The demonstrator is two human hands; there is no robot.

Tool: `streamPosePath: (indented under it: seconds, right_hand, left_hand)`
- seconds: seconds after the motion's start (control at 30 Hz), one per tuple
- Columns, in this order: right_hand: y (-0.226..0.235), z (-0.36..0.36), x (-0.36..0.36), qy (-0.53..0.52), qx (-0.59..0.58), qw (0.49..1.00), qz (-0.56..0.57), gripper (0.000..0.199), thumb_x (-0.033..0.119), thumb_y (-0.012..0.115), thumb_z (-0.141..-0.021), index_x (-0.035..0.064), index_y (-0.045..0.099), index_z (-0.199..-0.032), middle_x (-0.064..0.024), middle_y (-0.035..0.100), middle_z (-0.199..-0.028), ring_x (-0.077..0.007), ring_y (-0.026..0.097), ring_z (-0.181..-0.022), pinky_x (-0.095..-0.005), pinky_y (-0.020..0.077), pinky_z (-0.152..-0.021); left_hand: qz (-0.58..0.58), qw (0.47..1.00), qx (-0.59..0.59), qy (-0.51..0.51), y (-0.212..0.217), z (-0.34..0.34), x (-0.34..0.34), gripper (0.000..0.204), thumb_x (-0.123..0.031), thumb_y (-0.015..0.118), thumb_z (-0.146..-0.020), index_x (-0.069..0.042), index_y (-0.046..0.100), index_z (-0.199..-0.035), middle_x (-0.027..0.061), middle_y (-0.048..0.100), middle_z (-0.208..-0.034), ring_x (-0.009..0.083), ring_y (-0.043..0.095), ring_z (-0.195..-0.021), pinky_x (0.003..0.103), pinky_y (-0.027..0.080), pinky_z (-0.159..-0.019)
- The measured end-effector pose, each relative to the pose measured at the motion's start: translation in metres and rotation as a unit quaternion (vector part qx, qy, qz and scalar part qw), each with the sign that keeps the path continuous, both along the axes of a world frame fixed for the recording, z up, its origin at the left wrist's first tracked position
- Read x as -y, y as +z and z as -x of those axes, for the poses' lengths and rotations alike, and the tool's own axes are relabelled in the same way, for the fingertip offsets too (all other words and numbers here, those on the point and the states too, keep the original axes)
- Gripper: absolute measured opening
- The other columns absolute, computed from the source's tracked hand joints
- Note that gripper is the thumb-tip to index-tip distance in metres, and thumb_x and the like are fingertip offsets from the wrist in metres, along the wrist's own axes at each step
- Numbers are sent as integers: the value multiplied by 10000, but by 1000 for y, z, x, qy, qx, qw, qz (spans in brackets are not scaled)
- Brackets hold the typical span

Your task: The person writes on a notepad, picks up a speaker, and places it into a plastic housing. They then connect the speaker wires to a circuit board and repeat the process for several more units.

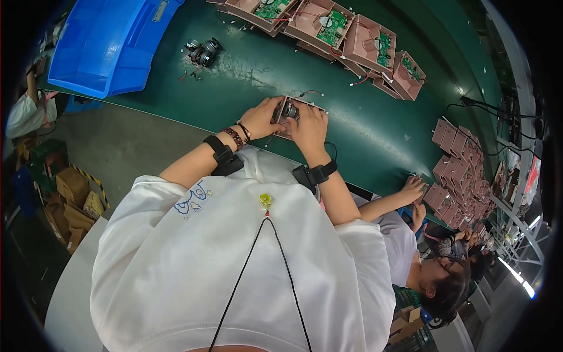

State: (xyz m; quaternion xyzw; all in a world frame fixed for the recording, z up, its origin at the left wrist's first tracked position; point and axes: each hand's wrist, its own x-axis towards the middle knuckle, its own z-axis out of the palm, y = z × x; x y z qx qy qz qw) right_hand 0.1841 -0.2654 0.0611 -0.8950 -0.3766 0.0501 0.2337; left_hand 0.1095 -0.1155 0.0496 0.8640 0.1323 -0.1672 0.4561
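Our left hand grips the pink box by its left side; our right hand curls over its right, thumb near the speaker inside. Between both hands, its long axis is unclear. Loose speakers lie beyond the left hand, the nearer.

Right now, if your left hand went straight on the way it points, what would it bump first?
The left hand would first push into the pinkish box it touches; the right hand seems next, though depth is unclear.
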Motion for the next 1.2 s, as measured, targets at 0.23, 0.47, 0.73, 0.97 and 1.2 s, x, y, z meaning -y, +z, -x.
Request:
streamPosePath:
  seconds: [0.23,0.47,0.73,0.97,1.2]
  right_hand:
    - [3,1,-5,-8,12,1000,28,379,170,692,-674,90,584,-1028,-64,632,-949,-232,554,-930,-379,347,-812]
    - [0,1,-7,15,54,997,44,375,147,687,-662,70,597,-1018,-52,626,-952,-205,557,-926,-394,331,-822]
    - [4,-1,-15,1,50,996,75,237,155,661,-668,77,614,-887,-41,642,-864,-188,579,-880,-398,317,-783]
    - [11,-14,-16,0,-37,986,164,324,191,691,-682,104,622,-987,-6,668,-898,-170,586,-872,-395,293,-763]
    - [-1,-2,-13,-11,26,991,128,345,186,686,-668,107,617,-996,-5,655,-890,-173,572,-873,-390,291,-756]
  left_hand:
    - [3,998,35,43,-9,-2,1,617,-312,661,-783,-76,394,-1286,119,549,-1106,230,636,-833,345,500,-716]
    - [-45,996,-5,77,-5,-14,5,486,-408,524,-844,-114,467,-1226,119,556,-1126,321,593,-940,411,481,-791]
    - [-66,993,-53,81,10,-20,5,433,-412,538,-828,-146,513,-1169,84,587,-1102,298,609,-917,401,489,-765]
    - [-63,995,-69,45,19,-28,-5,405,-397,579,-818,-144,556,-1134,48,670,-913,263,634,-851,371,496,-703]
    - [-73,994,-82,2,12,-32,-10,423,-412,593,-801,-150,564,-1132,29,685,-867,262,645,-810,374,502,-695]
